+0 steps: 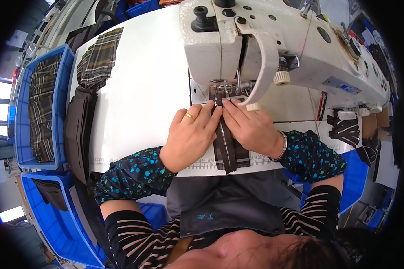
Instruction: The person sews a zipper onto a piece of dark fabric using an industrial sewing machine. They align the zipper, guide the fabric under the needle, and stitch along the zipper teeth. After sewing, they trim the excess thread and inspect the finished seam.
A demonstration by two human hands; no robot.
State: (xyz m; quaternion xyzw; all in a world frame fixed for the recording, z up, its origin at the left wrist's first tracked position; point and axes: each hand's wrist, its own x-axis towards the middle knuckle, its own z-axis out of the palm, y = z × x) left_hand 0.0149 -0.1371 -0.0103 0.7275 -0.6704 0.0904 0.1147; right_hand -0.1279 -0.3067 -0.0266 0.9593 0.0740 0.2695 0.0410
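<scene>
Plainly, left hand (191, 129) and right hand (252, 129) unclenched; fingertips (210, 103) against dark zipper (226, 145) and plaid fabric (243, 158)

The zipper (226, 150) runs between my hands (191, 136) up to the sewing machine (296, 49) on my desk (148, 58); left of the desk, a bin (66, 85) holds fabric pieces (42, 112).

At the dial's centre are two hands, one left hand (189, 136) and one right hand (255, 133), with one zipper (227, 152), one ring (190, 116) and one bracelet (281, 147). One sewing machine (307, 51) fills one o'clock, two blue bins (63, 80) eight and nine
</scene>
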